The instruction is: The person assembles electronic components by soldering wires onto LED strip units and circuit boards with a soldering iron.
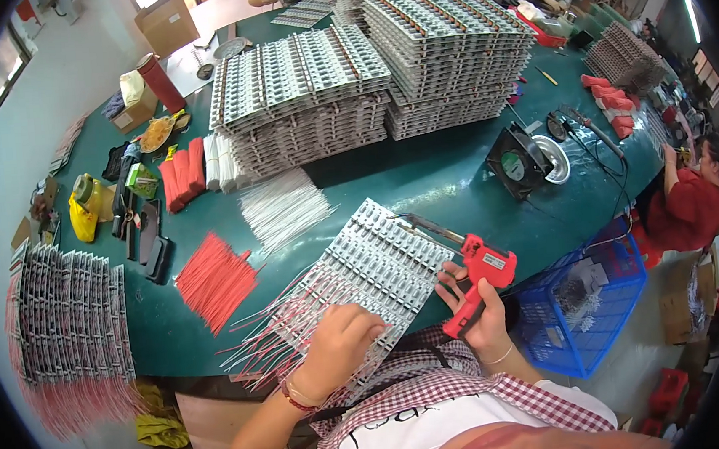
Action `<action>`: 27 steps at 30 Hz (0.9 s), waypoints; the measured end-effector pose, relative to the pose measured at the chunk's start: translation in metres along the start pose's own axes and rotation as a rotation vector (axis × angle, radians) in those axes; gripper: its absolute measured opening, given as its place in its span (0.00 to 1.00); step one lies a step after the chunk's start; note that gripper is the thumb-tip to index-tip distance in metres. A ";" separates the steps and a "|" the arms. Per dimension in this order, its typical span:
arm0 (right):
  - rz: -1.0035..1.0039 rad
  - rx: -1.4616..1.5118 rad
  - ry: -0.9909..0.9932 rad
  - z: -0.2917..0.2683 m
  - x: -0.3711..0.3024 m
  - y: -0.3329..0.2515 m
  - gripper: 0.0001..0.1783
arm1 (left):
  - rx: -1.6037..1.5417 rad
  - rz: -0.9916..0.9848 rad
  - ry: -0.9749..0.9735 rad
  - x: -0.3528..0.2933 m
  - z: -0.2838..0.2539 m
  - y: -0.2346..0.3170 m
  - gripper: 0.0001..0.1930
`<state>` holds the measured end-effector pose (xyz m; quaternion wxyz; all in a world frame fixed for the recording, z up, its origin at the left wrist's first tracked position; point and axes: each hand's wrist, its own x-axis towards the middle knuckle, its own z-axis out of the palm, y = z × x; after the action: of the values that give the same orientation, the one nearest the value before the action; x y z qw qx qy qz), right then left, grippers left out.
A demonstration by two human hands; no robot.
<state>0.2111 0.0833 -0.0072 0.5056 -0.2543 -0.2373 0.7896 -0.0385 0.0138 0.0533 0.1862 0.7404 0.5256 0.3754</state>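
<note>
My right hand [489, 315] is wrapped round the grip of a red soldering gun [491, 263]. The gun's thin metal tip points left, over the far right edge of a panel of small circuit boards [379, 261]. Over the near part of that panel is my left hand [343, 340], its fingers closed in a pinch; what they hold is too small to make out. Red and white wires [271, 328] stick out from the panel's left side. Beyond it lie a fan of loose red wires [216, 282] and a spread of white wires [286, 209].
Tall stacks of board panels [298, 82] stand at the back of the green table [406, 170]. Wired panels [72, 323] are piled at the left edge. A small black fan [517, 161] sits at right, above a blue crate [585, 300]. Another person [687, 203] sits far right.
</note>
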 end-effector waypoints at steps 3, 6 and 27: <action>0.003 -0.095 -0.013 0.010 -0.001 -0.008 0.21 | 0.046 -0.065 0.056 0.010 0.001 0.004 0.05; 0.051 -0.170 -0.020 0.023 -0.007 -0.014 0.23 | 0.222 -0.043 0.027 0.010 0.009 -0.007 0.06; 0.155 -0.730 -0.029 -0.002 -0.030 -0.014 0.34 | 0.384 -0.138 0.115 -0.010 0.030 -0.062 0.08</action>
<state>0.2322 0.0609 0.0049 0.3170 -0.4239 -0.4901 0.6926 -0.0578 0.0315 -0.0116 0.0365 0.7021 0.6466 0.2960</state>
